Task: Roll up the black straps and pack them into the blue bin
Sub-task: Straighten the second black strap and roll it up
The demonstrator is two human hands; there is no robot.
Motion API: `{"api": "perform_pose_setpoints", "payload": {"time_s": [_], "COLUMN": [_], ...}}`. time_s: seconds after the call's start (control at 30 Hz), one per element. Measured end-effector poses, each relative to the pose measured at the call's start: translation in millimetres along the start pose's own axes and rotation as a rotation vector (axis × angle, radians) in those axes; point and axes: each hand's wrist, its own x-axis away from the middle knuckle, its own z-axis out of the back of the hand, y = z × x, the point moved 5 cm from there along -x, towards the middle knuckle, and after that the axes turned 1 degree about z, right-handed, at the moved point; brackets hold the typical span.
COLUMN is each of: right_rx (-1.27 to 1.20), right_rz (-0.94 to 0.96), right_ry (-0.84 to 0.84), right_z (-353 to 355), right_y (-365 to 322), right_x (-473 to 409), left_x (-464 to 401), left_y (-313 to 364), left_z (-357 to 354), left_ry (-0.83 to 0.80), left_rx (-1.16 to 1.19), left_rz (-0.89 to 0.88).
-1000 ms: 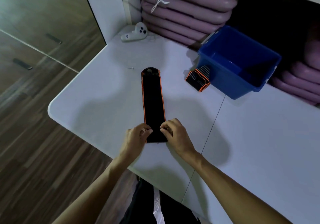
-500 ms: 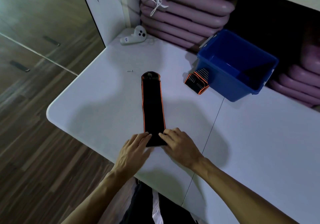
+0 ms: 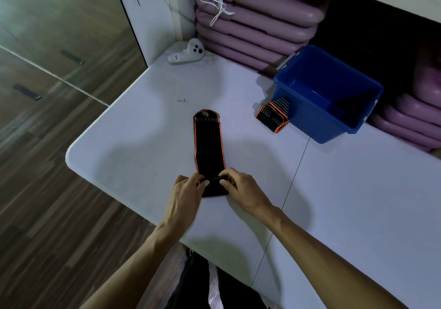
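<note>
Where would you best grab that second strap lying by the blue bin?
Probably across its two long orange-trimmed sides, coming down from above. The second strap lies folded on the table, with its far end against the bin, so that side is blocked, while top and long edges are free. Both hands are busy with the long strap.

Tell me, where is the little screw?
In the head view, the screw lies on the white table, left of the flat black strap, nearer the white controller.
</note>
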Motion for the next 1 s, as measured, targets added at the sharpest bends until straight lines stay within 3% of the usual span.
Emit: {"api": "perform_pose_setpoints", "payload": {"time_s": [0.17,0.37,0.53,0.67,0.8,1.0], "right_rx": [0.003,0.153,0.449,0.462,0.391,0.163], "right_rz": [0.018,0.056,0.164,0.210,0.184,0.036], "right_ry": [0.099,0.121,0.096,0.126,0.081,0.109], "right_z": [0.9,-2.6,-7.5,-6.9,-1.2,5.0], "right_y": [-6.1,1.4,0.2,-2.7,-2.0,-3.7], "right_x": [-1.5,7.2,17.1,15.1,12.5,1.7], "left_x": [0.7,0.6,13.9,6.0,-7.7,-36.6], "left_y": [1.8,-6.7,-24.8,-18.1,-19.6,-18.2], "left_z": [1.5,-2.9,-4.5,-3.6,3.6,7.2], "left_ry": [0.093,0.002,-0.090,-0.051,-0.145,-0.164], "left_rx": [0.040,0.021,-0.090,-0.112,-0.024,0.105], "left_rz": [0.042,-0.156,-0.326,-0.286,-0.273,-0.067]}}
